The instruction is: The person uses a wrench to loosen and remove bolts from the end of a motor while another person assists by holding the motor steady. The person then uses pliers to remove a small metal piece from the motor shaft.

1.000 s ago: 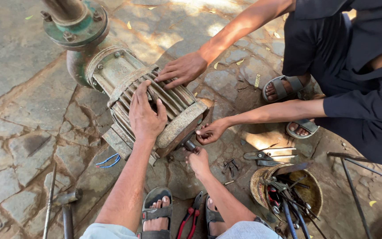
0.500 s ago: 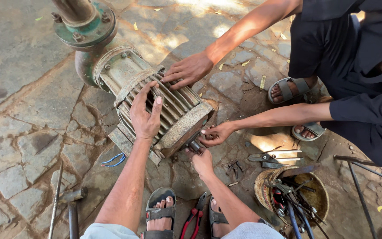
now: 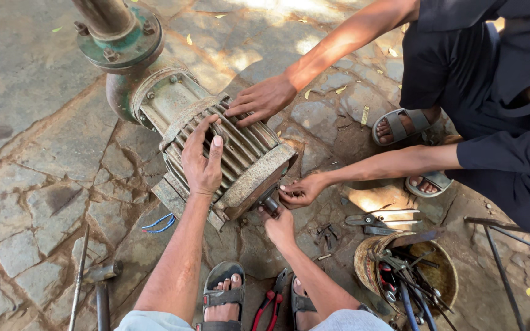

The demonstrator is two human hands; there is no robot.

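A single head-worn view looks steeply down from close above, facing forward over the person's own forearms and sandalled feet onto the finned motor (image 3: 228, 153) on the stone floor (image 3: 26, 184).

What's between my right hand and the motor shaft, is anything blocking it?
Nothing separates them: the right hand is already at the shaft end of the finned motor. The co-worker's hand crowds the same spot from the right.
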